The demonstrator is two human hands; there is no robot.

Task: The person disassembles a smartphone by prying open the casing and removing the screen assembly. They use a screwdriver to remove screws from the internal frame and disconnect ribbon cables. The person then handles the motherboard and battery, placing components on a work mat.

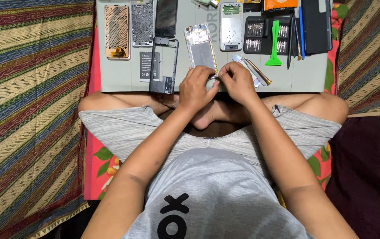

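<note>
hands pinching small part at mat's near edge, left hand, right hand, mat

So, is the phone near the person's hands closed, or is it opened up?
Opened up. The phone lies flat on the grey mat with no cover, its inner frame and metal parts bare. Both hands, left and right, meet at its lower end.

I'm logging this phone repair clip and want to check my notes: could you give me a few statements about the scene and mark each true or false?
1. Both hands, left hand and right hand, meet at the near edge of the grey work mat. True.
2. The green plastic tool is in the right hand. False: it lies on the mat.
3. An opened phone frame lies just beyond the hands. True.
4. The person works at a bare wooden bench. False: they sit cross-legged among patterned cloths.
</note>
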